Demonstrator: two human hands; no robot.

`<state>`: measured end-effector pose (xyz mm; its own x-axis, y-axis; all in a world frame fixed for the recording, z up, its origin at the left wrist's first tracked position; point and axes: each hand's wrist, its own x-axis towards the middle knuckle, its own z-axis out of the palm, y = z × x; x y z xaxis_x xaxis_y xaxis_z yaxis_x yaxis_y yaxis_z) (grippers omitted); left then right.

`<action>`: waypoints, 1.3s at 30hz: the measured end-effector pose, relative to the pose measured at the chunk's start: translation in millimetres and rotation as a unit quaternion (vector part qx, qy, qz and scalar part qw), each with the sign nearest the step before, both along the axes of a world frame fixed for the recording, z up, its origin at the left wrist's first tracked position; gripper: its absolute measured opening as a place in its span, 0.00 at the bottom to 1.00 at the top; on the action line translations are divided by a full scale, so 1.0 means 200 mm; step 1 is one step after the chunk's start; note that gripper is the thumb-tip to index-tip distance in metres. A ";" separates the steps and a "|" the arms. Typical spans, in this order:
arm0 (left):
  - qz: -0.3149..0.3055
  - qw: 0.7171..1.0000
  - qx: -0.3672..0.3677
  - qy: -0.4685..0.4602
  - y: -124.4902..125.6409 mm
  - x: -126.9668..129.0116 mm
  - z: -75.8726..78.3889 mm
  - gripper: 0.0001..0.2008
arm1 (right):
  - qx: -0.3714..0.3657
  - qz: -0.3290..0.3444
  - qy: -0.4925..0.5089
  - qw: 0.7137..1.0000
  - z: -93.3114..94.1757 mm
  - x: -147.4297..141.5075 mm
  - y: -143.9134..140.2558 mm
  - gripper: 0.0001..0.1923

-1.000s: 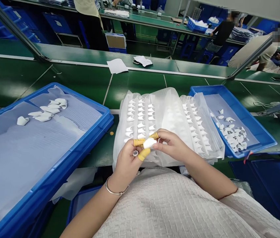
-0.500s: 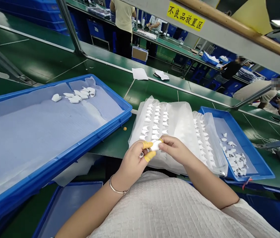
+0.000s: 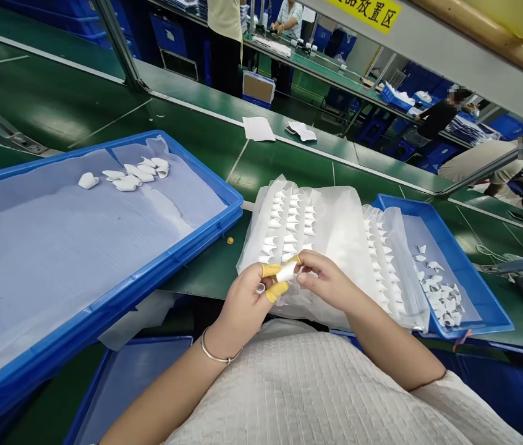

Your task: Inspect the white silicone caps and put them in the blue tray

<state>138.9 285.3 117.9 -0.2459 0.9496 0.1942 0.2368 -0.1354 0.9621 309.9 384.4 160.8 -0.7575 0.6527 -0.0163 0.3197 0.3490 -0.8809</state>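
Between my hands is a small white curved shell-like piece (image 3: pixel 285 271). My left hand (image 3: pixel 246 298), with yellow finger cots on thumb and finger, pinches its left end. Another white piece (image 3: pixel 260 288) shows its ring-like end among the left fingers. At the other end of the held piece, my right hand (image 3: pixel 324 275) is closed around it with a yellow-cotted fingertip touching it. Just beyond both hands lies a white padded sheet (image 3: pixel 340 228) carrying rows of similar white pieces (image 3: pixel 290 227).
A large lined blue tray (image 3: pixel 215 232) at left holds several loose white pieces (image 3: pixel 132 175). At right, another blue tray (image 3: pixel 493 309) holds a pile of white pieces (image 3: pixel 444 303). Metal posts (image 3: pixel 120 46) rise from the green bench (image 3: pixel 191 269). Co-workers (image 3: pixel 442 114) are across the aisle.
The held white piece has tilted, its right end now higher. My right thumb has drawn back from it. The view has shifted slightly.
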 end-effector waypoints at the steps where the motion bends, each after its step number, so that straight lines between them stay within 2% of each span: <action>1: 0.000 1.000 0.018 0.016 0.01 0.01 0.00 0.05 | -0.034 -0.010 -0.003 0.999 0.00 0.00 0.01 0.24; 3: -0.003 0.999 0.032 0.032 0.03 0.02 0.00 0.05 | -0.089 -0.025 0.001 0.996 0.00 0.01 0.03 0.25; 5: -0.006 1.000 0.006 0.019 0.06 0.03 0.00 0.06 | -0.107 -0.025 0.018 0.994 0.00 0.02 0.05 0.21; 7: -0.008 0.999 -0.035 -0.013 0.08 0.04 0.01 0.08 | -0.079 -0.016 0.032 0.996 0.01 0.04 0.06 0.16; 11: -0.018 0.994 -0.082 -0.065 0.13 0.06 0.02 0.10 | 0.039 -0.010 0.043 0.998 0.00 0.10 0.09 0.12; 14: -0.023 0.995 -0.084 -0.054 0.16 0.07 0.02 0.08 | 0.063 -0.010 0.044 0.997 -0.02 0.13 0.11 0.17; 16: -0.022 0.997 -0.071 -0.030 0.17 0.09 0.02 0.06 | 0.021 -0.018 0.038 0.999 -0.03 0.14 0.14 0.23; 20: -0.032 0.999 -0.026 0.011 0.19 0.11 0.00 0.06 | -0.114 -0.045 0.029 0.992 -0.06 0.14 0.17 0.23; 23: -0.031 0.998 -0.049 0.004 0.20 0.11 0.00 0.07 | -0.183 -0.040 0.048 0.981 -0.07 0.14 0.18 0.19; 26: -0.027 0.996 -0.081 -0.023 0.21 0.11 0.01 0.08 | -0.135 -0.045 0.071 0.987 -0.07 0.15 0.17 0.14; 29: -0.024 0.995 -0.090 -0.035 0.21 0.11 0.02 0.08 | -0.057 -0.046 0.079 0.994 -0.06 0.16 0.17 0.15; 33: -0.018 0.996 -0.083 -0.028 0.21 0.11 0.02 0.08 | 0.010 -0.041 0.074 0.996 -0.06 0.15 0.16 0.14; 39: -0.014 0.999 -0.020 0.033 0.19 0.10 0.03 0.07 | -0.008 -0.017 0.024 1.000 -0.08 0.15 0.14 0.14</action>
<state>159.0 324.1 124.2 -0.2074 0.9633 0.1705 0.2970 -0.1041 0.9492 339.6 413.0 144.8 -0.7353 0.6777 0.0083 0.2883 0.3239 -0.9011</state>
